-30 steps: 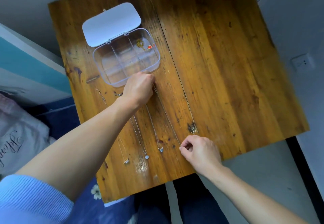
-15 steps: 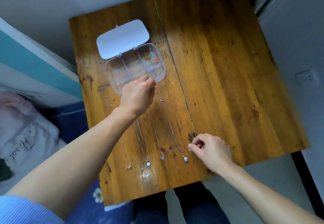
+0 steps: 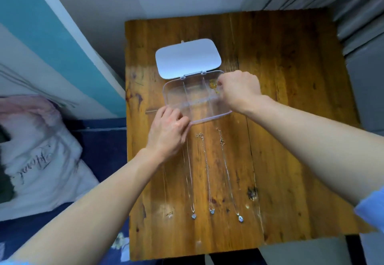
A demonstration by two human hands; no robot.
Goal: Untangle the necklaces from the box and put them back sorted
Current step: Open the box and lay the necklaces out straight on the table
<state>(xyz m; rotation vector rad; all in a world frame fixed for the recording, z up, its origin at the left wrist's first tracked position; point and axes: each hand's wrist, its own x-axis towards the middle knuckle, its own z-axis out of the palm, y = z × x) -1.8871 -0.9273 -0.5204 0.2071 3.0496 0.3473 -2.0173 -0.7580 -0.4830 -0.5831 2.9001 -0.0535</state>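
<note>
Silver chains (image 3: 207,173) lie side by side on the wooden table (image 3: 291,140), their long axes running straight away from the person, pendants nearest and clasps pointing at the clear box (image 3: 187,98) just beyond. At the box's near left corner rests the left hand (image 3: 168,134), fingers curled together over the leftmost chain's far end, though whether it pinches anything I cannot tell. Farther off, the right hand (image 3: 239,90) reaches into the right-hand compartment, fingertips bunched by something gold (image 3: 213,85), so it looks better placed to lift that out.
</note>
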